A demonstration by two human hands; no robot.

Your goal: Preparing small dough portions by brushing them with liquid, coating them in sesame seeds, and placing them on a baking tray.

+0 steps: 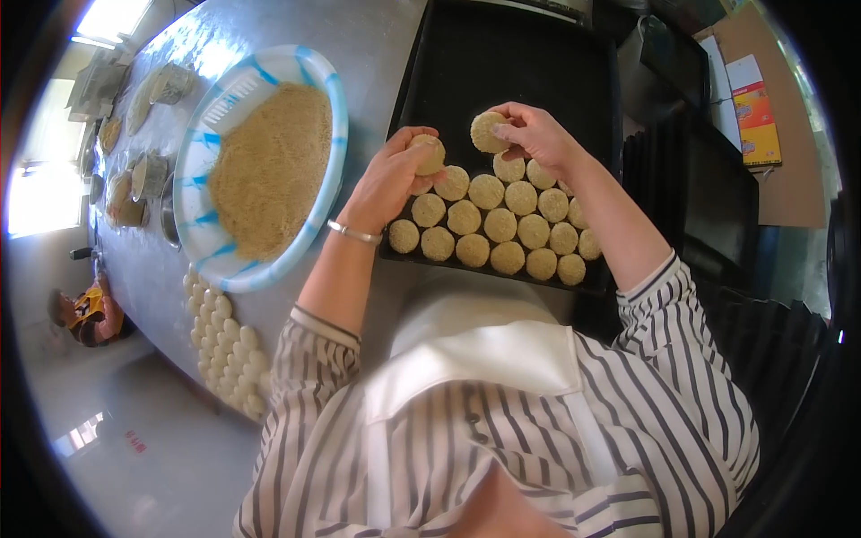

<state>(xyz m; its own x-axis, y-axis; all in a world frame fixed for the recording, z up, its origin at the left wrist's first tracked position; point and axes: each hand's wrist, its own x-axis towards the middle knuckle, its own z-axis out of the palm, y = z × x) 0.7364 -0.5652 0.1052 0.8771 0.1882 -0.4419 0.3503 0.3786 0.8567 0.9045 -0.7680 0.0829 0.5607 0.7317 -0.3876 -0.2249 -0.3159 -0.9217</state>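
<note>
My left hand grips a round, crumb-coated dough cake above the left part of a black baking tray. Between the thumb and fingers of my right hand is another coated dough cake, held over the tray's middle. Under and in front of my hands, rows of similar coated cakes lie close together in the tray's near half. To the left, a blue-and-white plastic basin holds a heap of fine tan crumbs or seeds.
Smooth pale dough pieces lie on the metal table at lower left. Bags and bowls stand beyond the basin. Dark stacked trays and a printed cardboard box are at right. Another person is at the far left.
</note>
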